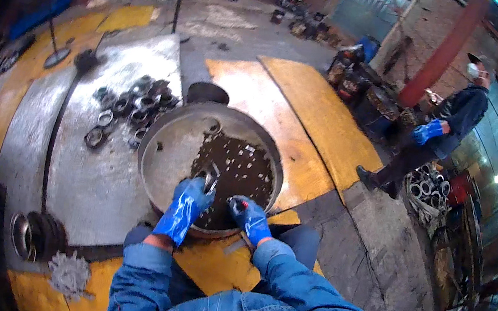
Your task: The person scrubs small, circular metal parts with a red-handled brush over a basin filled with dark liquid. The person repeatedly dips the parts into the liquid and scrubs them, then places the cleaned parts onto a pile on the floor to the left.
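A wide round metal pan [166,145] stands in front of me, its right part covered by dark liquid or grit with pale bits. Over it, my left hand [188,203], in a blue rubber glove, is closed around a shiny metal ring [212,179] held tilted. My right hand [252,219], also gloved in blue, is closed near the pan's right rim on a small dark object with a red part [241,204]; its kind is not clear. Another metal ring [213,127] lies at the pan's far side.
Left of the pan, several metal rings [121,105] lie heaped on a metal floor plate [83,166]. Larger rings [34,236] and pale rags [69,275] are at the lower left. A person [452,118] in blue gloves stands at right, near dark drums [379,106] and a red post [442,52].
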